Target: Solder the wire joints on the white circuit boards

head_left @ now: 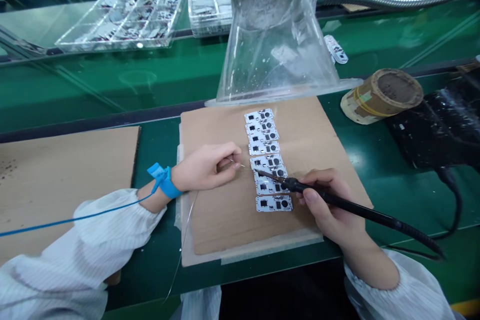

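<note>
A column of several small white circuit boards (264,148) lies on a brown cardboard sheet (221,220). My right hand (333,205) is closed around the black handle of a soldering iron (322,194). The iron's tip points left and is at the left edge of a board in the lower half of the column. Pinched in my left hand (210,166) is a thin solder wire (187,225), its short end reaching toward the iron's tip. The wire's long tail hangs down past the cardboard's lower left. Whether tip and wire touch I cannot tell.
A clear fume hood (277,60) stands behind the cardboard. To the right are a round brown container (382,95) and a black device (431,125) with a cable. Divided clear trays (131,12) of parts sit at the back left. A blue wrist-strap cord (75,219) crosses my left sleeve.
</note>
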The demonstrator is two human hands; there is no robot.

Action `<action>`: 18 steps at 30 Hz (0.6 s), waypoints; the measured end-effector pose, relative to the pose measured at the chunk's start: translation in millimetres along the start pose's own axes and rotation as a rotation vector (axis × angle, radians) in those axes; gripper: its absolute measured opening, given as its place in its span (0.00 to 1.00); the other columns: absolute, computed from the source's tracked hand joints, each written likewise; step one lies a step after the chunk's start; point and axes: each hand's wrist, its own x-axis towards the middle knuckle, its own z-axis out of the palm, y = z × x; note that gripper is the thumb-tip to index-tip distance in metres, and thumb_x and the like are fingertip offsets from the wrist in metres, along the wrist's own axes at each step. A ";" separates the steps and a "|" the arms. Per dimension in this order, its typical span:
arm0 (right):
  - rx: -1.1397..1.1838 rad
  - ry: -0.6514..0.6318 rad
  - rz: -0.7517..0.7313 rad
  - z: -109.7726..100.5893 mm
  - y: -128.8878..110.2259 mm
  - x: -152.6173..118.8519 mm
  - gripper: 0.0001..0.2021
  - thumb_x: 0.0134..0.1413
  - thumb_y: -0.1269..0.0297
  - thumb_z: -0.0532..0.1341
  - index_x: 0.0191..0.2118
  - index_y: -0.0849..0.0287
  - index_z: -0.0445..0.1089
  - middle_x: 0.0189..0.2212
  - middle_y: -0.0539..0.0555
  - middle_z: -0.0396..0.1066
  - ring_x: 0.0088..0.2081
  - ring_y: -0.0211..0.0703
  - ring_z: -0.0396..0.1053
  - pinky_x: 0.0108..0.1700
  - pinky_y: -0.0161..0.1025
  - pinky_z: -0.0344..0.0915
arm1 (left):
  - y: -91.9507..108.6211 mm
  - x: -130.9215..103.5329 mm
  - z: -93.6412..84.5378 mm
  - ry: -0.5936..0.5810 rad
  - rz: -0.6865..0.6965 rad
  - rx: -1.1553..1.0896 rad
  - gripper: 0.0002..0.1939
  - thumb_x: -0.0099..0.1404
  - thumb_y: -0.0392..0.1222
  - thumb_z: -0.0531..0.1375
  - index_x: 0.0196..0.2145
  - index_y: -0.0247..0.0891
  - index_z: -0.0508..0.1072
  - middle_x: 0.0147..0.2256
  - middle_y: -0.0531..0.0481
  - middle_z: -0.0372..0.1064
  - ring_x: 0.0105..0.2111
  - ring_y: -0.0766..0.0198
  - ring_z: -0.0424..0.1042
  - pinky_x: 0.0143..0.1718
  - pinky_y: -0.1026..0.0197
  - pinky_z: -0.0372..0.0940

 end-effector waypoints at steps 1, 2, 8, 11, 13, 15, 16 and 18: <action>-0.003 0.004 0.002 0.2 0.4 0.1 0.04 0.72 0.62 0.65 0.49 0.51 0.73 0.37 0.51 0.78 0.36 0.42 0.79 0.36 0.37 0.76 | 0.0 -0.1 0.2 0.007 -0.002 -0.001 0.04 0.72 0.35 0.58 0.39 0.40 0.66 0.25 0.61 0.56 0.22 0.71 0.56 0.27 0.64 0.54; -0.007 0.007 0.004 0.4 0.7 0.2 0.05 0.72 0.62 0.65 0.49 0.51 0.73 0.37 0.51 0.78 0.36 0.42 0.79 0.37 0.37 0.77 | 0.0 -0.2 0.4 0.012 -0.005 -0.001 0.04 0.72 0.34 0.59 0.39 0.40 0.66 0.25 0.61 0.55 0.22 0.71 0.56 0.27 0.64 0.54; -0.029 -0.005 0.024 0.6 1.8 0.9 0.07 0.72 0.59 0.66 0.51 0.50 0.73 0.39 0.52 0.79 0.38 0.43 0.80 0.38 0.37 0.78 | -0.5 0.5 1.0 0.014 -0.026 0.013 0.04 0.71 0.34 0.58 0.38 0.40 0.66 0.25 0.61 0.55 0.22 0.71 0.56 0.27 0.65 0.54; -0.032 -0.017 0.018 0.3 1.4 1.2 0.07 0.72 0.59 0.66 0.51 0.50 0.73 0.38 0.51 0.79 0.37 0.41 0.81 0.38 0.36 0.78 | -0.3 0.7 0.6 0.004 -0.031 0.008 0.03 0.71 0.35 0.58 0.38 0.40 0.66 0.25 0.61 0.56 0.22 0.71 0.56 0.27 0.64 0.54; -0.043 -0.023 0.010 0.1 1.0 1.3 0.07 0.72 0.59 0.66 0.51 0.50 0.73 0.38 0.51 0.79 0.36 0.41 0.81 0.38 0.35 0.78 | -0.2 0.6 0.4 0.000 -0.030 0.011 0.03 0.71 0.35 0.58 0.38 0.40 0.66 0.25 0.61 0.56 0.22 0.71 0.56 0.27 0.64 0.54; -0.057 -0.027 0.006 0.1 0.5 1.5 0.07 0.72 0.59 0.66 0.50 0.50 0.73 0.37 0.51 0.78 0.36 0.41 0.81 0.37 0.34 0.78 | -0.2 0.7 0.5 -0.001 -0.023 0.015 0.03 0.72 0.35 0.58 0.38 0.40 0.66 0.25 0.61 0.57 0.22 0.71 0.56 0.26 0.65 0.54; -0.060 -0.024 0.003 0.2 0.2 1.7 0.07 0.72 0.59 0.66 0.50 0.51 0.73 0.37 0.51 0.79 0.36 0.41 0.81 0.37 0.34 0.78 | -0.3 0.8 0.7 0.001 -0.020 0.016 0.03 0.72 0.35 0.58 0.38 0.40 0.66 0.25 0.61 0.57 0.22 0.71 0.56 0.26 0.65 0.54; -0.061 -0.013 0.003 0.5 -0.2 2.0 0.07 0.72 0.58 0.66 0.50 0.51 0.73 0.37 0.51 0.79 0.36 0.41 0.81 0.37 0.34 0.78 | -0.8 1.0 1.1 0.008 -0.020 0.016 0.03 0.72 0.35 0.58 0.38 0.40 0.66 0.25 0.61 0.56 0.22 0.71 0.56 0.26 0.65 0.54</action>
